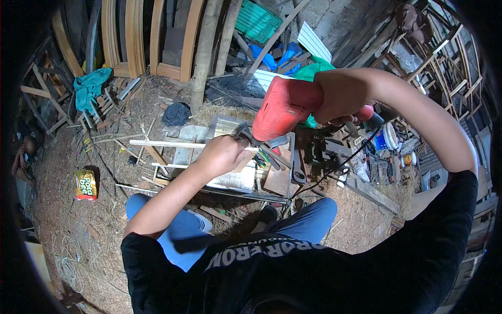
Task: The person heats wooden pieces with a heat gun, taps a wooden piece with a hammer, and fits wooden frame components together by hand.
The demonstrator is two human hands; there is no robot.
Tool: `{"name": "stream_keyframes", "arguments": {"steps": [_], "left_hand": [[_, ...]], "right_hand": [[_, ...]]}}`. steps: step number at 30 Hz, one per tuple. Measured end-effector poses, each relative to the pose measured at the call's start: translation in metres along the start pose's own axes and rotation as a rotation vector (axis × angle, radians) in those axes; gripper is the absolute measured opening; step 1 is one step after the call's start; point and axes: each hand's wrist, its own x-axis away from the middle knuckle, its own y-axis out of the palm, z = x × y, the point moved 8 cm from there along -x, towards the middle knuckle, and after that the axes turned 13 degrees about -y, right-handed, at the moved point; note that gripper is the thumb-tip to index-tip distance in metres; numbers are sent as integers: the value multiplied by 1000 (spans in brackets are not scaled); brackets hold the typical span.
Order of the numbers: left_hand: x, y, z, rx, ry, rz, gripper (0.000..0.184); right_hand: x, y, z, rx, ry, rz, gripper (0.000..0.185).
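Observation:
My right hand is wrapped round the handle of a red power drill, held above the work area with its front end pointing down. Close to that front end, my left hand is closed around a thin pale wooden strip, which sticks out on both sides of it. A dark metal part shows at my left fingertips; whether I touch it is unclear. A black cord runs down on the right. The drill's tip is partly hidden by the left hand.
Below my hands stands a low bench with tools and wood pieces. A hand saw lies at its right. A yellow snack packet is on the littered ground, left. Curved wooden frames lean at the back; a white bucket stands right.

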Motion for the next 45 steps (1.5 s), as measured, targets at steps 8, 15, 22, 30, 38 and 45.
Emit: {"name": "stream_keyframes", "arguments": {"steps": [8, 15, 22, 30, 38, 45], "left_hand": [[0, -1, 1, -11, -4, -15, 26], [3, -5, 4, 33, 14, 15, 24], [4, -7, 8, 18, -15, -10, 25], [2, -3, 4, 27, 22, 10, 24], [1, -1, 1, 19, -2, -2, 26], [5, -10, 12, 55, 71, 56, 20]], "right_hand": [[3, 0, -6, 48, -7, 10, 20], [2, 4, 1, -1, -18, 9, 22], [3, 6, 8, -26, -33, 47, 30], [15, 2, -7, -90, -13, 105, 14], [40, -8, 12, -166, -35, 215, 17], [68, 24, 58, -264, -41, 412, 22]]}}
